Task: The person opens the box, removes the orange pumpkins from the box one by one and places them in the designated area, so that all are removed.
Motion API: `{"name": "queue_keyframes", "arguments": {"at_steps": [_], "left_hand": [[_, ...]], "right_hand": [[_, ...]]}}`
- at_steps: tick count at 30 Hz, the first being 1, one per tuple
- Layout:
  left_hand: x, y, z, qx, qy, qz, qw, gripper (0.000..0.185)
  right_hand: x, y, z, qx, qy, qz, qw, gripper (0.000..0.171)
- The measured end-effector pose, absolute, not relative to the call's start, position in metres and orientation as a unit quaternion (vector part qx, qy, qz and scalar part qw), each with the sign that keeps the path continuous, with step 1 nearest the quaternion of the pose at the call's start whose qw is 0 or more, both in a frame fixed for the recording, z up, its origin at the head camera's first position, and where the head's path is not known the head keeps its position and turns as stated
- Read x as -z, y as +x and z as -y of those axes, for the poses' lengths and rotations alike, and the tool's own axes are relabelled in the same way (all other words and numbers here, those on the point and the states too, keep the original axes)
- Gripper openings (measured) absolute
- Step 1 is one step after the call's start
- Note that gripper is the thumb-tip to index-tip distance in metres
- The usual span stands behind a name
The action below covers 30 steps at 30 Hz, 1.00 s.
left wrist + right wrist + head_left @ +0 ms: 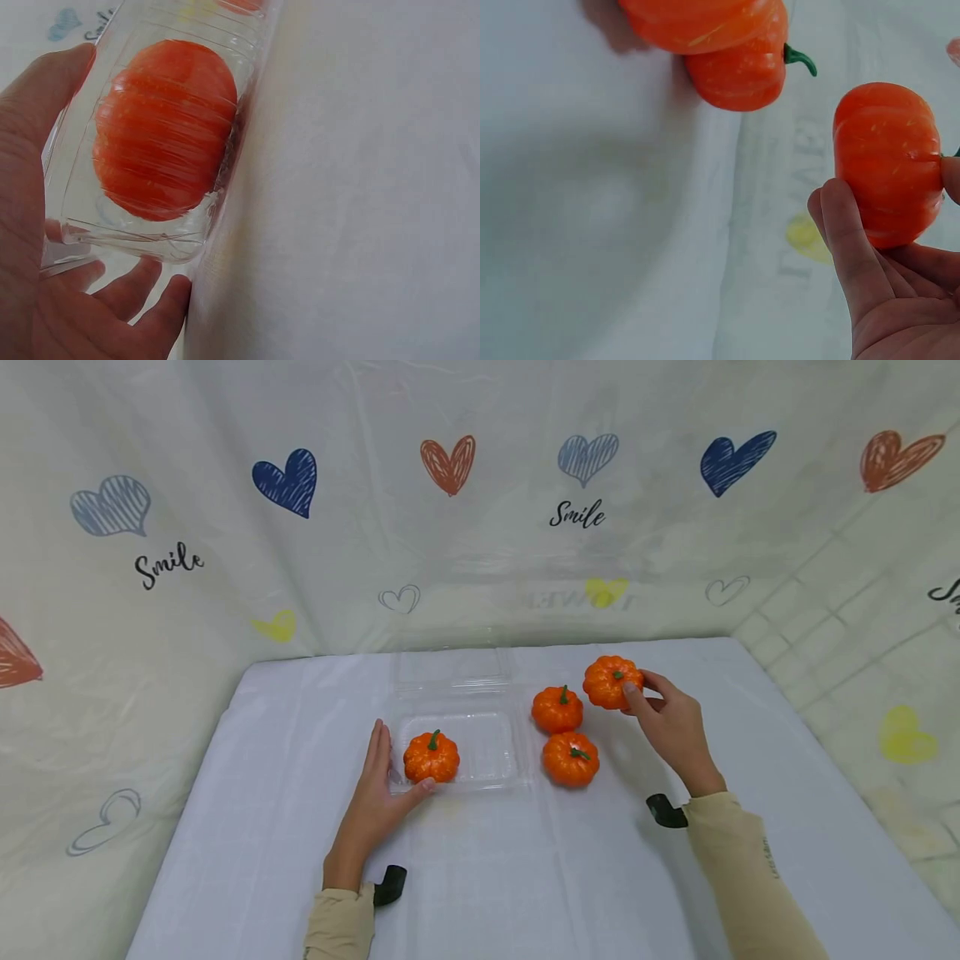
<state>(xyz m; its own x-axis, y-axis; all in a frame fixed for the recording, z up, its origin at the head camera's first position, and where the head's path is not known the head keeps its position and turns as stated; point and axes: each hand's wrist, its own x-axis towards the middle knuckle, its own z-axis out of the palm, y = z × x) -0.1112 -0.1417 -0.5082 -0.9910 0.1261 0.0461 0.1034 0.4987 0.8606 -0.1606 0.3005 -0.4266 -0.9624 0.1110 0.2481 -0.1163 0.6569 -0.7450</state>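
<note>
A clear plastic clamshell container [495, 752] lies open on the white table, with one small orange pumpkin [431, 757] inside. My left hand [397, 768] rests against its front left corner, fingers straight along the side and thumb along the front wall. The left wrist view shows that pumpkin [161, 131] through the container wall [131, 232], with my left hand [30, 247] around the corner. My right hand [637, 689] grips a second pumpkin [611, 681] at the back right; the same pumpkin [889, 161] sits between thumb and fingers [847, 240] in the right wrist view.
Two more pumpkins [557, 708] [571, 758] sit on the table just right of the container. The container's lid [453, 667] lies open flat behind it. A plastic sheet printed with hearts [288, 481] walls in the table at the back and sides.
</note>
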Motion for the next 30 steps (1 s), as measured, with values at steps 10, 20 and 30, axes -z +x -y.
{"name": "queue_keyframes", "arguments": {"at_steps": [10, 20, 30], "left_hand": [[0.510, -0.113, 0.144, -0.501, 0.067, -0.863, 0.005, 0.122], [0.511, -0.113, 0.141, -0.502, 0.066, -0.862, 0.012, 0.123], [0.509, -0.112, 0.142, -0.505, 0.067, -0.861, 0.014, 0.122]], "right_hand": [[0.439, -0.161, -0.310, -0.417, -0.021, 0.901, 0.115, 0.067], [0.462, -0.163, -0.318, -0.419, -0.050, 0.904, 0.068, 0.070], [0.480, -0.168, -0.322, -0.415, -0.071, 0.906, 0.027, 0.071]]}}
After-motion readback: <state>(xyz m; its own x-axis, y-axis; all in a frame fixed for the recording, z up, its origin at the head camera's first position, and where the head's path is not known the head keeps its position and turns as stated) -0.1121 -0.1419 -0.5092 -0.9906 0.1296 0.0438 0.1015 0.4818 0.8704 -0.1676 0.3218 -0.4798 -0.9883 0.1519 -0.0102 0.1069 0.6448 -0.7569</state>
